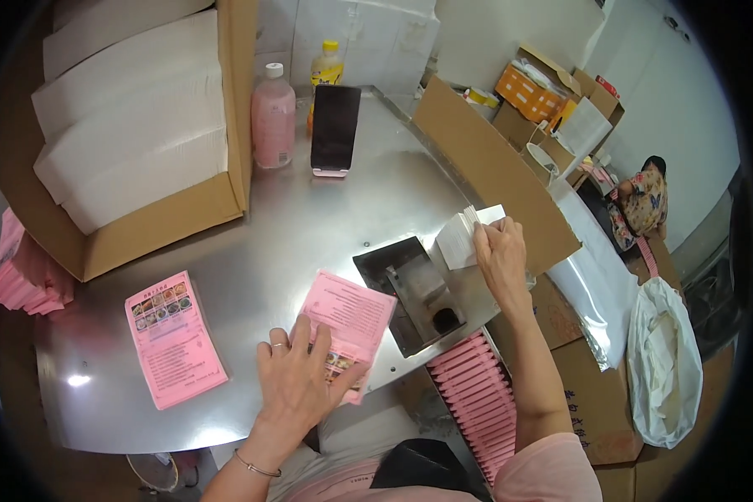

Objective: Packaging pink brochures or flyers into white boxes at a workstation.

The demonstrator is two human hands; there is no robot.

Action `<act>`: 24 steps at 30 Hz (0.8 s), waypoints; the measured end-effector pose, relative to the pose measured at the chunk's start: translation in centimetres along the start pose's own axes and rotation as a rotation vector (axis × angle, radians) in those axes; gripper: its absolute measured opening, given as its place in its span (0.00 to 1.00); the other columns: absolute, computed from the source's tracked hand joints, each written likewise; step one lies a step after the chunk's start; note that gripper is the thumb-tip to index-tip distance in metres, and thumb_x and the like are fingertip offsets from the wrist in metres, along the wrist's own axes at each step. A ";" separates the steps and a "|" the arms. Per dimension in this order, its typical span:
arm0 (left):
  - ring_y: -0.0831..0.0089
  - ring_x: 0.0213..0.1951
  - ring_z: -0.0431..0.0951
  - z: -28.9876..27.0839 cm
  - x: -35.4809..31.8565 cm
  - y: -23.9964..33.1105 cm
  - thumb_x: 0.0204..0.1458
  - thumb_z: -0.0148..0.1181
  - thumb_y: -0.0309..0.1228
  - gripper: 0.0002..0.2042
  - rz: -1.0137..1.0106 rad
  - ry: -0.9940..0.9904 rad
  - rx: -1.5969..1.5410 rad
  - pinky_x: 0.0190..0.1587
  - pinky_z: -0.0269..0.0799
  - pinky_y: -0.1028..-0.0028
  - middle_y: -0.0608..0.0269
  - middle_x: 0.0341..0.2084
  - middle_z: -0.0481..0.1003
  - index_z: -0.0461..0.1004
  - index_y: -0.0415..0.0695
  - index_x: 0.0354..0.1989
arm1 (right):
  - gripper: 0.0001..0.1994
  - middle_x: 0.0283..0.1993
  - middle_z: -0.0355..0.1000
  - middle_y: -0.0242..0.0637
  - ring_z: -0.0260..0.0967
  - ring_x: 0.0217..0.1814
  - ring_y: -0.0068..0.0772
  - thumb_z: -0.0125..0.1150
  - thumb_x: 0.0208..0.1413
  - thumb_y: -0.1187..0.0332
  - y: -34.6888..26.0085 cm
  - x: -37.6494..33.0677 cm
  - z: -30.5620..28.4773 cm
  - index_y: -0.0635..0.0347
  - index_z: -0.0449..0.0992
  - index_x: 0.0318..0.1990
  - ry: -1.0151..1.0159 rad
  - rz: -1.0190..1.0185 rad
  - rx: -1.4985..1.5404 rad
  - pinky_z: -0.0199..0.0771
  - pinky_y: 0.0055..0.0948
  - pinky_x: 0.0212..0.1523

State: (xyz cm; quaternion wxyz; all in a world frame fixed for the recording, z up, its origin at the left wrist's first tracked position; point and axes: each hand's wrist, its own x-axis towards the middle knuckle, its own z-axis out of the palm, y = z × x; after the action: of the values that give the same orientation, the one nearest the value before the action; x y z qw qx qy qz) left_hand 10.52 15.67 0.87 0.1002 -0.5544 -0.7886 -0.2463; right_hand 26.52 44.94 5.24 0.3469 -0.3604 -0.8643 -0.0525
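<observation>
My left hand (297, 368) lies with its fingers spread on a pink printed packet (350, 308) with food pictures, near the table's front edge. Between the fingers and thumb of my right hand (502, 251) are folded white papers (460, 238), fanned a little, above the table's right side. A black rectangular opening (376, 266) with a metal piece inside sits between the two hands. To the left of my left hand, a stack of pink printed cards (171, 339) rests on the metal table (251, 276).
A large carton (163, 222) filled with white paper stacks stands at the left. Behind are a phone (335, 130), a pink bottle (274, 117) and a yellow-capped bottle (328, 63). Pink packs (473, 385) line a channel below the right edge. A white bag (665, 368) hangs right; another person (644, 201) sits beyond.
</observation>
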 end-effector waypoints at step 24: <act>0.58 0.37 0.71 -5.7 -3.1 -1.8 0.45 0.63 0.26 0.21 0.014 -0.155 -0.293 0.41 0.66 0.65 0.57 0.32 0.70 0.73 0.44 0.51 | 0.08 0.28 0.74 0.52 0.74 0.33 0.57 0.53 0.57 0.69 -5.0 -7.5 7.5 0.64 0.76 0.36 -0.563 -0.167 0.229 0.75 0.49 0.43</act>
State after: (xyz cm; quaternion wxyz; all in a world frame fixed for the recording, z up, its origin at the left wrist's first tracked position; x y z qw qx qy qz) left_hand 9.33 9.78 3.94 -0.0411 -0.5860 -0.7457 -0.3144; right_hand 22.75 39.38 -4.40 0.1269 -0.2472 -0.9532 0.1188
